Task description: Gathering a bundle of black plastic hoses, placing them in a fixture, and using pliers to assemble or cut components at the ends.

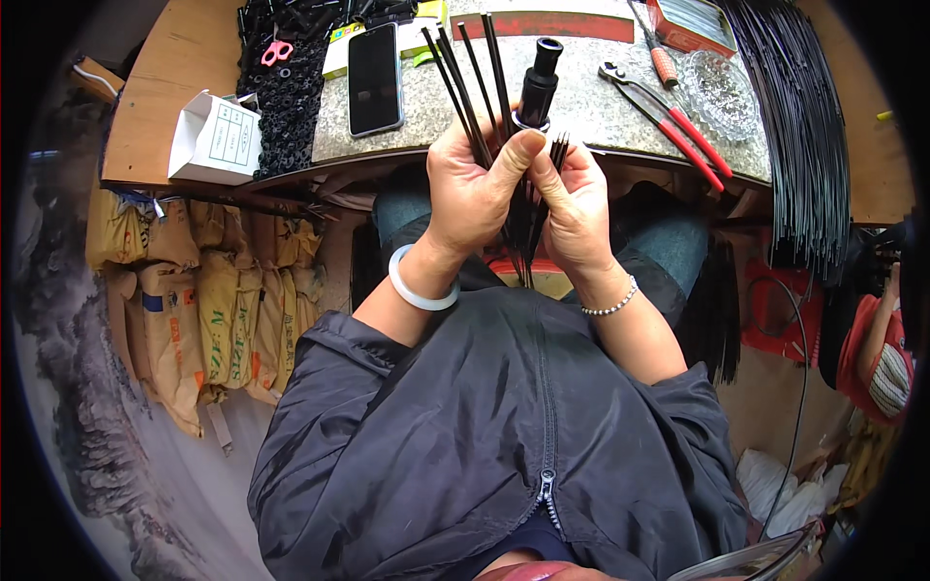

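Both hands meet just past the near edge of the work table. In my left hand (467, 198) are several thin black rods (495, 66), which fan up past the fingers and run down below the palm. A stepped black plastic tube (540, 85) with a hollow top and a pale ring at its base stands upright between the two hands, by the thumbs. My right hand (579, 215) pinches more thin black rods (559, 148), whose narrow tips poke up beside the tube. The fingers hide how the rods and tube meet.
Behind my hands lie a phone (375, 82) and red-handled pliers (668, 126). A glass dish (719, 95) and a screwdriver (663, 64) are at right, beside a long bundle of black rods (799, 126). Left are small black parts (287, 136), pink scissors (277, 52) and a white box (215, 140).
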